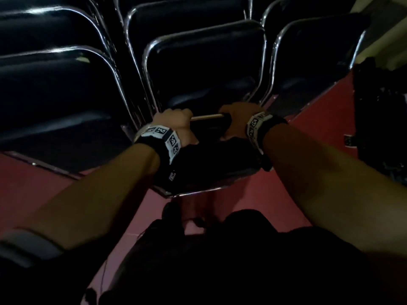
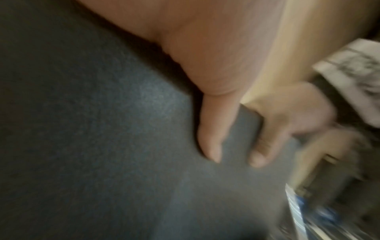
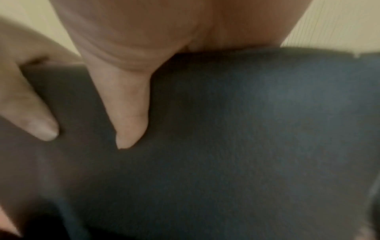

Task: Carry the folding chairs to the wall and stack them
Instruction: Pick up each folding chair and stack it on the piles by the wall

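I hold a black padded folding chair (image 1: 211, 166) by the top edge of its backrest (image 1: 209, 125), right in front of me. My left hand (image 1: 174, 122) and my right hand (image 1: 236, 115) grip that edge side by side, fingers curled over the far side. Up close, my left thumb (image 2: 213, 129) lies flat on the dark backrest pad (image 2: 102, 129), with the other hand's thumb (image 2: 267, 138) beside it. The right wrist view shows my right thumb (image 3: 129, 113) pressed on the same pad (image 3: 257, 129). The chair's chrome frame (image 1: 187, 194) shows below my wrists.
Several black chairs with chrome frames stand close together in three rows just beyond the held one: left (image 1: 55, 95), middle (image 1: 204, 69), right (image 1: 308, 62). The red floor (image 1: 312, 139) shows on both sides. A dark bulky object (image 1: 381, 119) stands at the right, a pale wall (image 1: 389, 51) behind it.
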Motion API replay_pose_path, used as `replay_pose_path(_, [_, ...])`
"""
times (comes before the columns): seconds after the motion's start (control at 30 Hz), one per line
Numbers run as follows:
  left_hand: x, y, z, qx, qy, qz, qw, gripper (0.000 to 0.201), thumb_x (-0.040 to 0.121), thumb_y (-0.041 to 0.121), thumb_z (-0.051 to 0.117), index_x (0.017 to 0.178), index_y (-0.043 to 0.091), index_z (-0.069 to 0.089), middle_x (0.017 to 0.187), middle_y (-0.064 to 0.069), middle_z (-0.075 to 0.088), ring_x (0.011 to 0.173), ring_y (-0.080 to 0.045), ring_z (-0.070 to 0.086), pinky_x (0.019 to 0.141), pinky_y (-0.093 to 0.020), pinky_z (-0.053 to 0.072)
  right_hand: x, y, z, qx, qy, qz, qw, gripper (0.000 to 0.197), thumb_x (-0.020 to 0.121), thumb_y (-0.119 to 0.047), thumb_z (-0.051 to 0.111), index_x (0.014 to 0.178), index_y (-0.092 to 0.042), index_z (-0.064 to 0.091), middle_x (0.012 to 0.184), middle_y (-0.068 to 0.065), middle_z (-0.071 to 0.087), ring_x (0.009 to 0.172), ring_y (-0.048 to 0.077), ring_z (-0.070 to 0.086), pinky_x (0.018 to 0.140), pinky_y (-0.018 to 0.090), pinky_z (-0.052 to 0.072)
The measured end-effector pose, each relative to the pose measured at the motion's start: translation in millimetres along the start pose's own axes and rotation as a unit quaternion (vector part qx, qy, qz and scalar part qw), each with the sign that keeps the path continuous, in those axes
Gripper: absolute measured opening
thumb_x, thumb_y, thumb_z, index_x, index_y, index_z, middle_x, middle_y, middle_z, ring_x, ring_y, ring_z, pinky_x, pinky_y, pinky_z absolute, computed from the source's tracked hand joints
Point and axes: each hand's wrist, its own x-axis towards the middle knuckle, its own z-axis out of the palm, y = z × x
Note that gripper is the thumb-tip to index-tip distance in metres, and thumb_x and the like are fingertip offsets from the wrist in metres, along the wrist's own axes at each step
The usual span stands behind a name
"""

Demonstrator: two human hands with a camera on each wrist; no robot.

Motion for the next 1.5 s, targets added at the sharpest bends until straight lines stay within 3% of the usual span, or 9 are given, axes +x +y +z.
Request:
replay_pose_path(0.3, [73,-36,-42,-0.034,-0.034,-0.121,0.991,0.070,0.062,0.065,0.085,0.119,0.033,0.061,0.117,-0.004,0.071,0.112,-0.033,0.065,0.091,-0.041,0.051,110,-1,-44,-0.021,-0.044,-0.082,0.995,0.068,0.066,-0.065,0.087,0.123,-0.040,0.058,0.112,-0.005,0.068,0.109,0.028,0.068,0.098,0.039,0.051])
replay_pose_path(0.43, [100,-5,-47,-0.032,-0.036,-0.163,0.985,0.068,0.062,0.062,0.086,0.116,0.028,0.062,0.116,-0.004,0.070,0.111,-0.032,0.064,0.087,-0.039,0.049,144,36,-64,-0.003,-0.111,-0.125,0.986,0.099,0.067,-0.062,0.092,0.152,-0.033,0.049,0.143,-0.003,0.062,0.125,0.024,0.063,0.102,0.033,0.054])
replay_pose_path(0.53, [114,25,-61,-0.022,-0.040,-0.175,0.984,0.066,0.059,0.061,0.085,0.114,0.030,0.064,0.111,-0.003,0.072,0.107,-0.031,0.065,0.080,-0.037,0.044,150,70,-83,0.014,-0.136,-0.149,0.979,0.102,0.067,-0.059,0.093,0.154,-0.030,0.049,0.144,-0.003,0.062,0.128,0.021,0.061,0.105,0.029,0.050])
replay_pose_path(0.7, [141,55,-94,-0.020,-0.021,-0.198,0.980,0.063,0.060,0.058,0.086,0.112,0.033,0.065,0.110,-0.002,0.070,0.107,-0.031,0.063,0.088,-0.040,0.048,159,109,-112,-0.001,-0.083,-0.169,0.982,0.089,0.065,-0.063,0.090,0.143,-0.037,0.056,0.126,-0.004,0.067,0.111,0.022,0.065,0.094,0.038,0.058])
replay_pose_path(0.83, [156,63,-109,-0.029,-0.015,-0.235,0.971,0.076,0.049,0.065,0.086,0.114,0.037,0.058,0.118,-0.001,0.067,0.114,-0.034,0.060,0.095,-0.044,0.050,165,124,-121,-0.064,0.008,-0.207,0.976,0.095,0.071,-0.080,0.075,0.149,-0.031,0.048,0.136,0.002,0.061,0.122,0.029,0.060,0.100,0.043,0.048])
replay_pose_path(0.9, [151,66,-109,-0.029,0.002,-0.253,0.967,0.078,0.049,0.066,0.084,0.116,0.036,0.056,0.121,-0.003,0.064,0.116,-0.036,0.058,0.098,-0.049,0.050,164,123,-116,-0.061,0.015,-0.213,0.975,0.090,0.079,-0.076,0.072,0.150,-0.027,0.045,0.139,0.004,0.058,0.126,0.031,0.057,0.107,0.047,0.042])
replay_pose_path(1.03, [133,71,-103,-0.030,0.044,-0.274,0.960,0.064,0.075,0.044,0.085,0.128,0.020,0.059,0.126,-0.010,0.059,0.121,-0.036,0.053,0.099,-0.046,0.046,158,116,-104,-0.083,0.054,-0.219,0.971,0.082,0.084,-0.071,0.070,0.148,-0.025,0.047,0.141,0.004,0.054,0.130,0.032,0.048,0.110,0.048,0.038])
replay_pose_path(1.37, [116,53,-95,-0.067,0.090,-0.250,0.962,0.051,0.080,0.042,0.065,0.127,0.025,0.058,0.123,-0.006,0.058,0.118,-0.035,0.056,0.097,-0.049,0.052,161,90,-101,-0.112,0.036,-0.203,0.972,0.077,0.081,-0.055,0.079,0.143,-0.023,0.048,0.136,0.004,0.055,0.125,0.033,0.051,0.106,0.047,0.043])
replay_pose_path(1.5, [111,46,-97,-0.072,0.096,-0.232,0.965,0.059,0.080,0.044,0.074,0.132,0.023,0.058,0.131,-0.007,0.058,0.124,-0.034,0.053,0.102,-0.047,0.049,157,83,-104,-0.099,0.046,-0.185,0.977,0.074,0.078,-0.042,0.078,0.143,-0.026,0.048,0.132,0.003,0.055,0.121,0.032,0.052,0.103,0.044,0.043])
